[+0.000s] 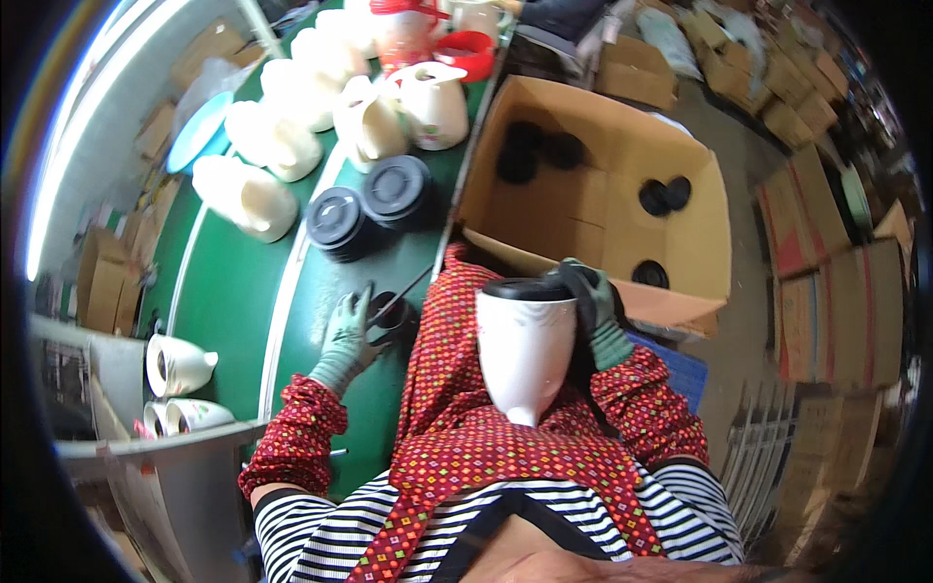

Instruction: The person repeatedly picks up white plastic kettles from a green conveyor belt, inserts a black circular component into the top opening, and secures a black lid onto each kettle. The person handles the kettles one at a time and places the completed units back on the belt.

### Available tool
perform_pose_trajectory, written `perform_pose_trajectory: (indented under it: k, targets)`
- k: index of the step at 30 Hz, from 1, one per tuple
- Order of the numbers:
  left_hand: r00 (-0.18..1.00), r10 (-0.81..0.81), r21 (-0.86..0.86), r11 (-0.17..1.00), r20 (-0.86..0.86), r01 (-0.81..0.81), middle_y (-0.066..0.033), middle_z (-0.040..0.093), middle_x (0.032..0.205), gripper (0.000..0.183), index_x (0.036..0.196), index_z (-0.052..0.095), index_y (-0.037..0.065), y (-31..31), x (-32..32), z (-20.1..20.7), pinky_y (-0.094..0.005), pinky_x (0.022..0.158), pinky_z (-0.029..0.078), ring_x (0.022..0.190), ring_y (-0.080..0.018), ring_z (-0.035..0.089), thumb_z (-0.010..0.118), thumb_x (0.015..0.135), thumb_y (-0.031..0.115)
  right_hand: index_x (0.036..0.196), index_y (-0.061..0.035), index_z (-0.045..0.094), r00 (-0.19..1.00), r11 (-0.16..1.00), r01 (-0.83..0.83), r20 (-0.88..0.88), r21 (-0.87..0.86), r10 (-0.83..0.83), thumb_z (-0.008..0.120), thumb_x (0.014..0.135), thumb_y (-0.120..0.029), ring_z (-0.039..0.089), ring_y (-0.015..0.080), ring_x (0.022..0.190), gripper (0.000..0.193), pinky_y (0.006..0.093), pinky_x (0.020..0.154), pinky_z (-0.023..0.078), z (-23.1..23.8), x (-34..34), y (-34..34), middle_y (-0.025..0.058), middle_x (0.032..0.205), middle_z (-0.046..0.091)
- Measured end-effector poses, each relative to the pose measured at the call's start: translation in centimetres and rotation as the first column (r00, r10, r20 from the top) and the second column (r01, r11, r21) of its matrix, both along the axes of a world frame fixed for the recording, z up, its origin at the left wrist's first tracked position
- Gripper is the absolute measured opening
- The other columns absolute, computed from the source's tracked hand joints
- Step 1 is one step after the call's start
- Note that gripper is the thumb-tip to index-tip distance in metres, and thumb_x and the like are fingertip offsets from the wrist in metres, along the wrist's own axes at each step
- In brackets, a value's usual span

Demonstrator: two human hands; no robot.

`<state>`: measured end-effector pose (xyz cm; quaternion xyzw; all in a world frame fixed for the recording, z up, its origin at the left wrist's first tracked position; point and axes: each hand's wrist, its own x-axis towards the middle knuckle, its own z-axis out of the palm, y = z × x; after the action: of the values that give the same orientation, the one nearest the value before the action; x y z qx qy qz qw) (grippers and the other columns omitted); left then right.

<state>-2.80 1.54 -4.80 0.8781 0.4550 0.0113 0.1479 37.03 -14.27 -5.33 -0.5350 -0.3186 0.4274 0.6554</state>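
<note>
In front of my lap a white, tapering pitcher [526,350] is upside down, its spout pointing toward me. A round black base piece [520,289] covers its upper end. My right hand [600,316], in a grey-green glove with dark fingers, is closed on the pitcher's right side at that black piece. Over the green table my gloved left hand [352,335] is at a small black cup [390,309], fingers bent around a thin dark rod [413,289]. The rod slants up to the right across the cup; its near end is hidden by my fingers.
Stacked black discs [396,187] stand beyond my left hand. Several white pitchers [374,126] and a red strainer-like ring [466,55] fill the table's far end. An open cardboard box [603,209] holding black discs is at the right. More white pieces [177,365] lie at the left.
</note>
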Motion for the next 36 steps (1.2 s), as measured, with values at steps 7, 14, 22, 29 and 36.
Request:
perform_pose_trajectory:
  k: [7,14,22,29,36]
  targets:
    - [0.893,0.021,-0.354,0.922,0.45,0.157,-0.0116,0.073,0.123,0.08,0.16,0.044,0.009,0.6,-2.1,-3.8,-0.0346,0.085,0.058,0.103,-0.0269,0.073,0.076,0.087,0.006,0.091,0.0028,0.076,0.952,0.96,-0.275,0.151,0.046,0.265,0.081,0.088,-0.008,0.065,0.0171,0.097,0.013,0.0311,0.09,0.051,6.9,-1.4,-2.1,0.0068,0.098,0.068]
    - [0.779,0.284,-0.616,0.771,0.56,0.161,0.0002,0.064,0.093,0.065,0.154,0.054,0.004,-1.8,5.3,14.5,-0.0232,0.067,0.046,0.076,-0.0055,0.054,0.063,0.091,-0.007,0.109,-0.0064,0.077,0.516,0.852,-0.52,0.817,0.059,0.259,0.085,0.081,-0.02,0.061,0.0328,0.124,0.033,0.0507,0.111,0.044,15.0,0.5,0.1,0.0117,0.123,0.068]
    - [0.869,-0.176,-0.602,0.657,0.463,0.454,-0.0279,0.07,0.112,0.057,0.148,0.054,-0.004,-0.5,16.0,25.4,-0.039,0.088,0.055,0.096,-0.0372,0.072,0.067,0.093,0.003,0.103,-0.0088,0.08,0.559,0.846,-0.527,0.784,0.083,0.271,0.074,0.088,-0.033,0.062,0.0295,0.082,0.029,0.0405,0.09,0.042,13.1,2.2,9.2,0.0082,0.09,0.073]
    - [0.431,-0.573,-0.199,0.423,0.697,0.884,-0.0234,0.067,0.12,0.051,0.137,0.064,0.002,-1.2,23.8,22.6,-0.0481,0.101,0.05,0.112,-0.0416,0.064,0.069,0.089,0.021,0.1,0.0027,0.077,0.756,0.745,-0.645,0.287,0.172,0.588,0.078,0.09,-0.025,0.066,0.0184,0.09,0.03,0.036,0.083,0.05,4.7,2.4,10.3,0.0118,0.096,0.073]
    - [0.715,-0.602,-0.309,0.647,0.355,0.698,-0.0193,0.073,0.091,0.042,0.125,0.064,-0.001,-9.6,31.4,20.7,-0.0477,0.073,0.057,0.083,-0.0382,0.072,0.069,0.097,0.031,0.086,0.0071,0.074,0.426,0.39,-0.839,0.013,0.379,0.905,0.081,0.086,-0.022,0.06,0.0191,0.093,0.03,0.0354,0.085,0.046,7.1,-0.8,12.7,0.0095,0.096,0.067]
